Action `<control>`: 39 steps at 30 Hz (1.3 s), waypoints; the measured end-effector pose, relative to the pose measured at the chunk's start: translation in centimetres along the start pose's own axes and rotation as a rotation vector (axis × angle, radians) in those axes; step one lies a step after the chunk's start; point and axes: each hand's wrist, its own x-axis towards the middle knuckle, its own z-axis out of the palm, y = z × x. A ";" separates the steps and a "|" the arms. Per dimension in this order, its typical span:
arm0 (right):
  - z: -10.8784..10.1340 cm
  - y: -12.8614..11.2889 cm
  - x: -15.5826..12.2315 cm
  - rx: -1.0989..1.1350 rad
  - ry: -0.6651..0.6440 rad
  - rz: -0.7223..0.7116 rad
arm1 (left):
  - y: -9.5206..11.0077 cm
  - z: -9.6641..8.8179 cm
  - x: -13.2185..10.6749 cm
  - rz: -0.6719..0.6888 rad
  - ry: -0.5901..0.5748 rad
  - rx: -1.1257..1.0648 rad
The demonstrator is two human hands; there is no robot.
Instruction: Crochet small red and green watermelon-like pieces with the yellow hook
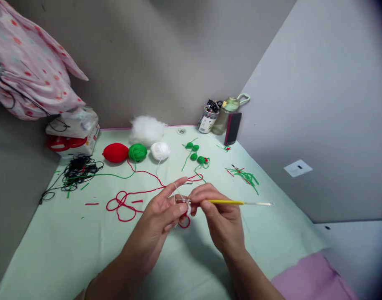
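Note:
My left hand (166,212) pinches a small piece of white and red crochet work (188,208) between thumb and fingers. White yarn runs over its raised index finger, from the white yarn ball (160,151) behind. My right hand (223,212) grips a crochet hook (225,202) with a yellow handle. One metal end sticks out to the right; the other meets the crochet work at my left fingertips. Fingers partly hide the work. A red yarn loop (184,225) hangs just below it.
Behind my hands lie a red yarn ball (116,153), a green yarn ball (137,152) and white stuffing (148,130). Small green crocheted pieces (193,156) and cut yarn scraps (245,176) lie right. A pen cup (208,119), bottle (224,116) and phone (233,129) stand at the back. Black yarn (80,168) tangles left.

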 end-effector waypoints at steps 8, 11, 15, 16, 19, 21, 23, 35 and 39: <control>-0.1 -0.3 0.4 0.178 0.046 0.167 | -0.1 0.0 0.3 0.053 -0.059 0.014; 0.2 -0.1 0.0 -0.014 0.029 0.032 | -0.5 0.1 0.3 0.121 0.027 0.118; 0.2 -0.1 -0.1 0.005 0.060 0.042 | -0.6 0.1 0.2 0.160 0.053 0.174; 0.1 -0.2 0.0 0.047 0.063 0.072 | -0.5 0.0 0.2 0.167 0.046 0.170; -0.1 -0.4 0.2 0.159 0.051 0.136 | -0.5 0.0 0.2 0.166 0.034 0.160; -0.3 -0.5 0.2 0.193 0.030 0.142 | -0.4 0.0 0.2 0.158 0.034 0.163; -0.4 -0.7 0.1 0.178 0.009 0.127 | -0.4 0.0 0.1 0.149 0.032 0.170; -0.8 -0.7 -1.6 -0.968 -0.200 -0.664 | -1.2 0.0 0.4 0.194 0.094 0.152; -0.7 -0.4 -1.5 -0.861 -0.124 -0.621 | -0.8 0.1 0.4 0.009 0.034 -0.024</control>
